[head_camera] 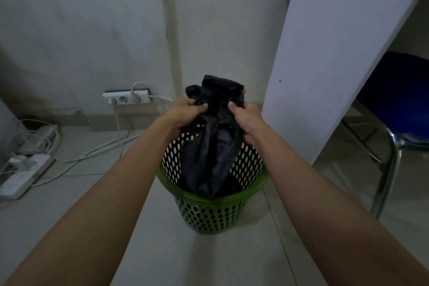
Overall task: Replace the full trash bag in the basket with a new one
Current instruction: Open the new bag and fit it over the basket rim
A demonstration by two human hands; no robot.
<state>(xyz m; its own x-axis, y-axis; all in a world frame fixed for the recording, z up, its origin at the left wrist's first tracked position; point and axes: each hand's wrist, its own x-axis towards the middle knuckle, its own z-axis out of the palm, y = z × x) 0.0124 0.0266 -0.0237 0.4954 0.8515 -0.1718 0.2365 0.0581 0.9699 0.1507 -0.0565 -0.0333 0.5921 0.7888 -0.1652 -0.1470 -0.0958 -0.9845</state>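
Both hands (217,114) grip black bag (213,158) inside green basket (209,211).

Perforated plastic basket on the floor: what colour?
The perforated plastic basket holding the black trash bag is green; the head view shows it best.

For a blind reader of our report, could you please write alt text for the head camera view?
A person's left hand and right hand grip the gathered neck of a black trash bag whose body sits in a green perforated basket on a pale floor. A white socket strip is on the wall behind, a blue chair at right.
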